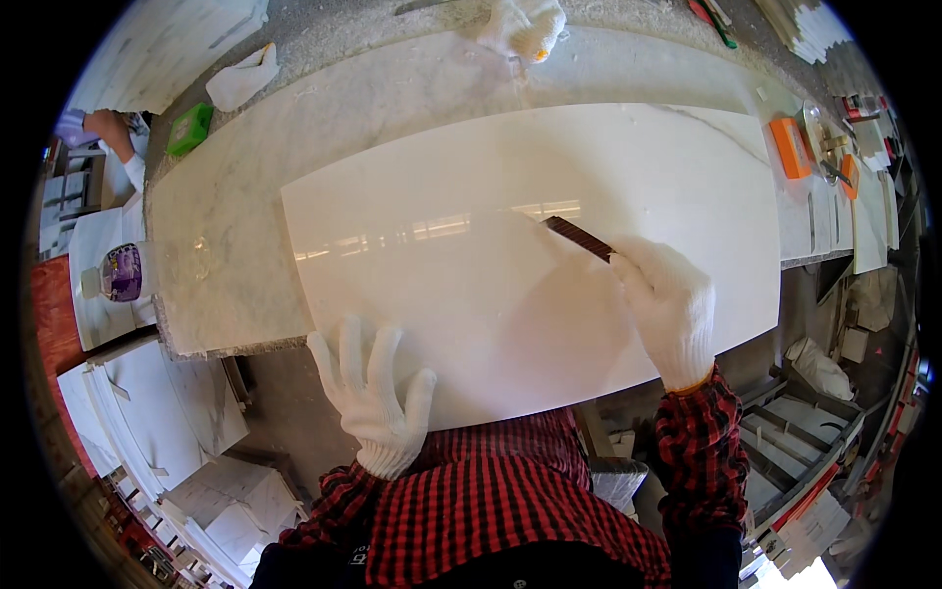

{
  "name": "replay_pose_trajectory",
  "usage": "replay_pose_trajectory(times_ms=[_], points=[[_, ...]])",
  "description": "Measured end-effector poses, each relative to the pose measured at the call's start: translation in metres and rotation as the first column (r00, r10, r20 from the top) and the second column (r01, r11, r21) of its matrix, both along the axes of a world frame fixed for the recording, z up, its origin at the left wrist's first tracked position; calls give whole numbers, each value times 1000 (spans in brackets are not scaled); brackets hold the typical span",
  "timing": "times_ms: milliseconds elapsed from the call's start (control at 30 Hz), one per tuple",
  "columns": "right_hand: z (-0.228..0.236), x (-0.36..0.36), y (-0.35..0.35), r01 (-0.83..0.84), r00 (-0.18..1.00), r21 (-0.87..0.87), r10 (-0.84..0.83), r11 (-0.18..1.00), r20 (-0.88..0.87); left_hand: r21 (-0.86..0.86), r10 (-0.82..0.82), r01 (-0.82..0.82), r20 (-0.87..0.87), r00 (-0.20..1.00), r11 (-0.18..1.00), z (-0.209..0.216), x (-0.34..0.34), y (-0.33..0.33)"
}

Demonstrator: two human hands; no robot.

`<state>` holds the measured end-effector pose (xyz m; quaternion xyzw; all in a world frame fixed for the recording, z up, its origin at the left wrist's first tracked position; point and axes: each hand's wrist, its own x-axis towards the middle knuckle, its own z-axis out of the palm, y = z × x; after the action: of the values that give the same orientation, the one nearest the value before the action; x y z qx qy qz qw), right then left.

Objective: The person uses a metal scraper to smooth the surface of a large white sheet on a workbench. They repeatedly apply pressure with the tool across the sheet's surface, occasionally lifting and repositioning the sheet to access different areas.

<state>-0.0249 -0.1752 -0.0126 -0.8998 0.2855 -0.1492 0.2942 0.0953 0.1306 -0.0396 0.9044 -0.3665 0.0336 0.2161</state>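
A large glossy white stone slab (471,196) lies on a marbled grey worktable (226,255). My left hand (375,393), in a white knit glove, rests flat with fingers spread on the slab's near edge. My right hand (669,304), also gloved, grips a dark flat scraper-like tool (577,237) whose tip touches the slab's surface near the middle right. Both forearms wear red and black checked sleeves.
A green box (189,129) and a white cloth (241,79) lie at the table's far left. Spare gloves (523,26) sit at the far edge. An orange block (790,147) and hand tools (834,157) lie at right. Stacked white tiles (167,412) fill the lower left. Another person (108,133) stands far left.
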Motion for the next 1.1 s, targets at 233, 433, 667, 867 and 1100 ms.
replay_pose_trajectory(times_ms=[233, 433, 667, 867, 1100], points=[[2, -7, -3, -46, 993, -249, 71, 967, 91, 10, -3, 3, -17, 1000, 1000, 2, -2, 1], [15, -4, -6, 24, 988, 35, -18, 999, -152, 9, 6, -5, -46, 999, 1000, 4, -2, 1], [29, 2, -1, 7, 946, -1, -7, 1000, -325, 0, 10, -10, -51, 999, 1000, 6, -2, 0], [17, -2, 1, -95, 983, -41, 87, 995, -160, 5, 6, -6, -54, 999, 1000, 7, -2, 0], [15, 6, 8, -200, 936, -195, 129, 960, -327, 31, 0, 1, -48, 999, 1000, 7, -2, 0]])
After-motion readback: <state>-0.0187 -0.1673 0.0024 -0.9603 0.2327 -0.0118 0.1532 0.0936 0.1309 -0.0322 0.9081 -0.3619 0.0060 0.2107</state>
